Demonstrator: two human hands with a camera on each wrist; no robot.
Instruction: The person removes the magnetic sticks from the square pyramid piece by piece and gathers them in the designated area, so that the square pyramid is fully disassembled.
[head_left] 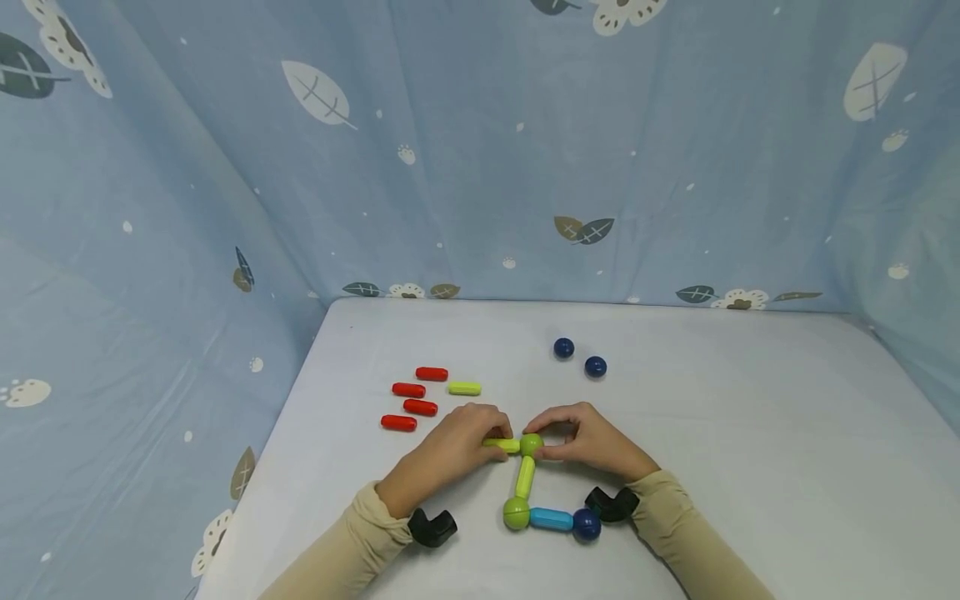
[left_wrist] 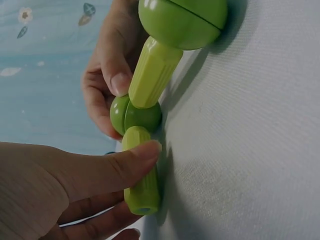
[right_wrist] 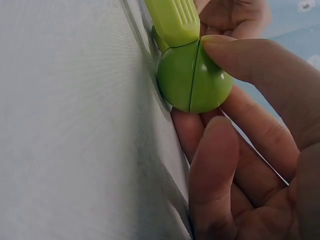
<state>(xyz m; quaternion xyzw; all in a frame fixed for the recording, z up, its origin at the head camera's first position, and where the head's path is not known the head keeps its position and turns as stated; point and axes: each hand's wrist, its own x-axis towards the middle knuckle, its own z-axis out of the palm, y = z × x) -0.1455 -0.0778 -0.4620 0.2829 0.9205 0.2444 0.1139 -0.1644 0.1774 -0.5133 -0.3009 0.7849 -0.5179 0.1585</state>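
Observation:
My left hand (head_left: 467, 435) pinches a yellow-green ribbed rod (left_wrist: 143, 192) between thumb and fingers. The rod's far end meets a green ball (right_wrist: 185, 80), which my right hand (head_left: 592, 438) holds with its thumb and fingertips. From that ball a second yellow-green rod (head_left: 525, 477) runs toward the near side to another green ball (head_left: 516, 513). A light blue rod (head_left: 551, 520) joins this lower ball to a dark blue ball (head_left: 586, 525) on the right. The joined pieces lie on the white-covered table, and both hands work close above its surface.
Several red rods (head_left: 420, 407) lie left of the hands, beside a loose yellow-green rod (head_left: 465, 388). Farther back are two dark blue balls (head_left: 564, 348). A blue patterned curtain (head_left: 480, 150) rises behind the white table (head_left: 750, 417). Black curved pieces (head_left: 432, 528) sit at both wrists.

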